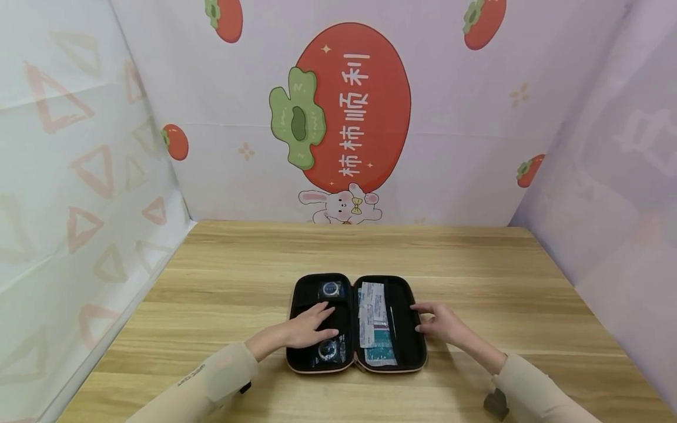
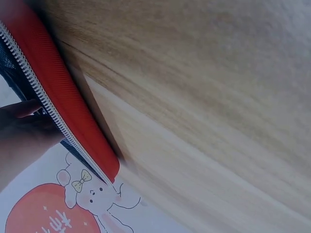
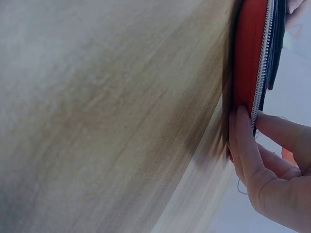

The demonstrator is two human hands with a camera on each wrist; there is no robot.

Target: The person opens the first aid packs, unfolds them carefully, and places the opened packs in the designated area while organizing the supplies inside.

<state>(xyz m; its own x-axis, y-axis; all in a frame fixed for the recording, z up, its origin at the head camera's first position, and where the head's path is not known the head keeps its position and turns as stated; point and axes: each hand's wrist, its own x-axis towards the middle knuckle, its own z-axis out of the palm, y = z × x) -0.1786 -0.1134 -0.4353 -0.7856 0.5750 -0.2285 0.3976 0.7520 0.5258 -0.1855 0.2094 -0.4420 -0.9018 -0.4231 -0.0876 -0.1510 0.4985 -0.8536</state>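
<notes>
A zippered case lies unfolded on the wooden table, its outside red and its lining black. In its left half sit two round items in clear wrapping, an upper one and a lower one. White and teal packets and a thin white stick lie in the right half. My left hand rests over the left half between the round items, fingers spread. With my right hand I pinch the case's right edge; in the right wrist view the fingers press the red shell and the thumb meets the zipper side.
The wooden table extends around the case on all sides. A printed cloth backdrop hangs behind it, with cloth walls at left and right.
</notes>
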